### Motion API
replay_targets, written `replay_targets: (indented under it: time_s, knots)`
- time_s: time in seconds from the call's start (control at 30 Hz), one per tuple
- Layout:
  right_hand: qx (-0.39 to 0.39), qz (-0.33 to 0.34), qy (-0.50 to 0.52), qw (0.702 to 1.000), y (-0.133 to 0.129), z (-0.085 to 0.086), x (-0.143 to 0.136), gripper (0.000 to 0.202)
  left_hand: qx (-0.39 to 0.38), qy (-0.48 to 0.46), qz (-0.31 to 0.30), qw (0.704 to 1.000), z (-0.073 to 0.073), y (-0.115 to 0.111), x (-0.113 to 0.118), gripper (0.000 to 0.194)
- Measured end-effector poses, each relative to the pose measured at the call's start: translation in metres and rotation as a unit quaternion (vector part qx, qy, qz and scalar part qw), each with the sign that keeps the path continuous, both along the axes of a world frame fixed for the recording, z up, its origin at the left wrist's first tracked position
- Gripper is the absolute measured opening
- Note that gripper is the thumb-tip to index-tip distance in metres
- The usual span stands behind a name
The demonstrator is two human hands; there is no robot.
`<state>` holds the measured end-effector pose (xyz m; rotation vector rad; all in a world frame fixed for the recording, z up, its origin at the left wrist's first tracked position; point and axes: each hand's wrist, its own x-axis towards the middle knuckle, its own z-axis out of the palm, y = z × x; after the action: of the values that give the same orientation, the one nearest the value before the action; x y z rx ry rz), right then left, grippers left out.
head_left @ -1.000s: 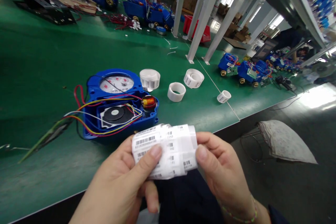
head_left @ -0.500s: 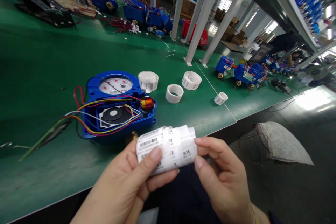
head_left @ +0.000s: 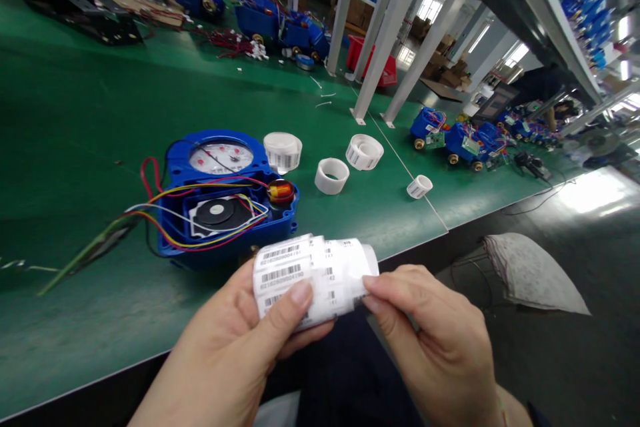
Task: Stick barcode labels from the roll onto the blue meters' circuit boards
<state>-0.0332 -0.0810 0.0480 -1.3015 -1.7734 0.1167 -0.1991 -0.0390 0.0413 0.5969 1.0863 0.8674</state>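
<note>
My left hand (head_left: 250, 327) is wrapped round a white roll of barcode labels (head_left: 320, 273), thumb across its front. The roll's layers are pushed out sideways in steps toward the right. At the right end, my right hand (head_left: 430, 327) pinches the innermost label layer between thumb and forefinger. Just beyond my left hand stands an opened blue water meter (head_left: 230, 213), with a round dial, coloured wires and an orange-yellow cylinder in its housing. A green circuit board (head_left: 100, 247) hangs on the wires at its left.
Several label rolls (head_left: 332, 177) stand on the green table (head_left: 125, 93). More blue meters (head_left: 470, 141) sit at the right and back, near metal posts (head_left: 395, 33) and a red bin (head_left: 373, 60). The table's front edge runs just beyond my hands.
My right fingers have gone from the roll's right end to a pinch on its inner layer. The left hand has turned the roll slightly, showing another barcode row at the top.
</note>
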Motion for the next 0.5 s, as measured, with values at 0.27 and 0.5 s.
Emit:
replay_targets:
  time_s: [0.27,0.5]
  knots:
    - [0.118,-0.019,-0.011,0.993,-0.005,-0.028,-0.003,0.045,-0.02,-0.003,0.013,1.0,0.005,0.0,0.002,0.037]
    - [0.151,-0.051,0.003,0.987,-0.007,-0.037,-0.006,0.046,-0.024,-0.022,0.019,0.999,0.002,-0.001,0.003,0.041]
